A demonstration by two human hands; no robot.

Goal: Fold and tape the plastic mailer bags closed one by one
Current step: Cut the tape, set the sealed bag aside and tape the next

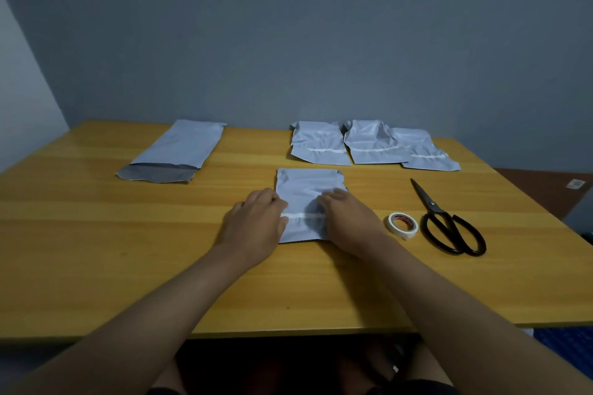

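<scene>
A folded grey mailer bag (pixel 305 184) lies at the middle of the wooden table (pixel 128 250), with a strip of white tape (pixel 305 215) across it. My left hand (pixel 256 218) rests on the bag's left edge. My right hand (pixel 349 218) lies on its right part, fingers pressing down on the plastic. Three folded, taped bags (pixel 321 147) (pixel 372 146) (pixel 426 154) sit in a row at the back right. An unfolded bag (pixel 179 151) with its dark flap open lies at the back left.
A roll of white tape (pixel 403 225) lies just right of my right hand. Black scissors (pixel 446 223) lie beyond it, blades pointing away. A grey wall stands behind the table. The table's front edge runs close to my body.
</scene>
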